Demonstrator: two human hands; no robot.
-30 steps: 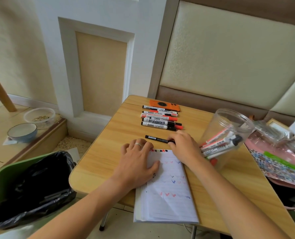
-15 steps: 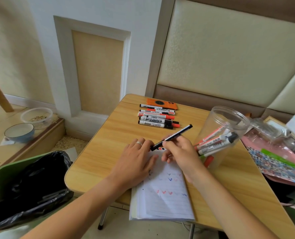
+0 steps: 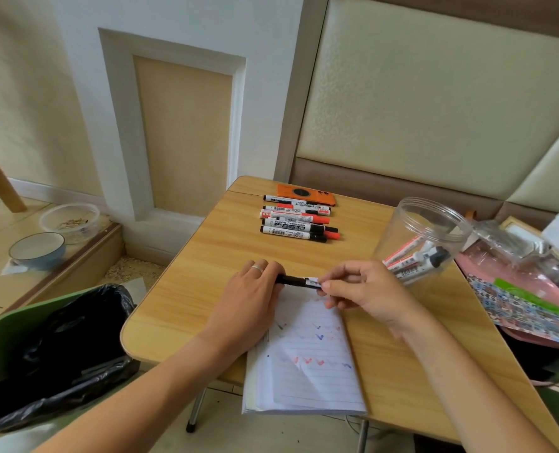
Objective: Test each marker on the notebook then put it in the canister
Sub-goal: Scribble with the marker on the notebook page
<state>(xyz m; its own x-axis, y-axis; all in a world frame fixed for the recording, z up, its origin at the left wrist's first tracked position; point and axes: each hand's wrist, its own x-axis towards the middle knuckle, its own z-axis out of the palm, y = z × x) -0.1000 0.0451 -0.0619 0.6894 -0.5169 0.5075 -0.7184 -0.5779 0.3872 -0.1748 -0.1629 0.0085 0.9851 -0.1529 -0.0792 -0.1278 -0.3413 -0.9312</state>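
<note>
A thin black marker (image 3: 299,281) lies level between both hands, just above the notebook's top edge. My left hand (image 3: 250,299) grips its left end, and my right hand (image 3: 360,291) pinches its right end with thumb and fingers. The open lined notebook (image 3: 307,364) carries red, blue and dark tick marks and hangs over the table's near edge. A clear plastic canister (image 3: 425,238) stands tilted to the right of my hands with several markers inside. Several more markers (image 3: 296,222) lie in a row at the far side of the table.
An orange phone (image 3: 306,194) lies behind the marker row on the small wooden table (image 3: 206,273). A green bin with a black liner (image 3: 46,351) stands at the left. Bowls (image 3: 38,250) sit on the floor ledge. Pink and patterned packages (image 3: 526,295) crowd the right.
My right hand picked the black marker off the table, raised it tilted, then brought it level. My left hand left the notebook page and took hold of the marker's left end.
</note>
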